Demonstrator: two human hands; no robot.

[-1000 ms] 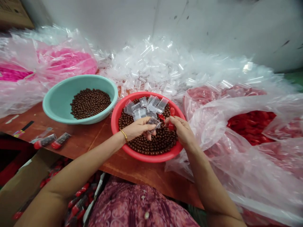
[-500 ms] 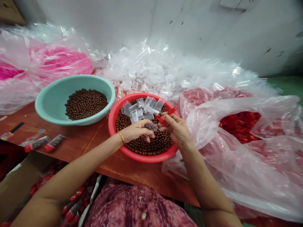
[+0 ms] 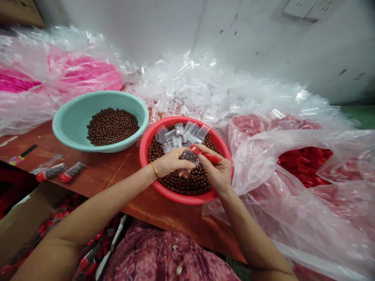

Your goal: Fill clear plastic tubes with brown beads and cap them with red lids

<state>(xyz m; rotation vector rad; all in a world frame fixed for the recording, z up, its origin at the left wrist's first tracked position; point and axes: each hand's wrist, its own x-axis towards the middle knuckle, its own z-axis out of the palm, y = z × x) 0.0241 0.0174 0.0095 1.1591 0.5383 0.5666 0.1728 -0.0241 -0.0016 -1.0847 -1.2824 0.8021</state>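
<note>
Over the red basin [image 3: 187, 200], my left hand [image 3: 171, 164] is closed around a clear plastic tube [image 3: 189, 156] filled with dark brown balls. My right hand [image 3: 218, 169] pinches a red plastic cap [image 3: 212, 157], and a red part of it meets the tube's open end. Whether the cap is seated cannot be made out. Beneath both hands the basin holds many brown balls [image 3: 187, 185], with several clear tubes [image 3: 177, 141] lying on top of them toward the back.
A teal basin [image 3: 63, 130] of brown balls stands at left. Two filled tubes with red caps [image 3: 72, 171] lie near the table edge, above a box of similar ones [image 3: 90, 253]. Clear tubes [image 3: 199, 86] are heaped behind. An open bag of red caps [image 3: 304, 166] lies at right.
My right hand has brought the red cap from above right down to the tube in my left hand. The view has shifted slightly, moving the scene rightward.
</note>
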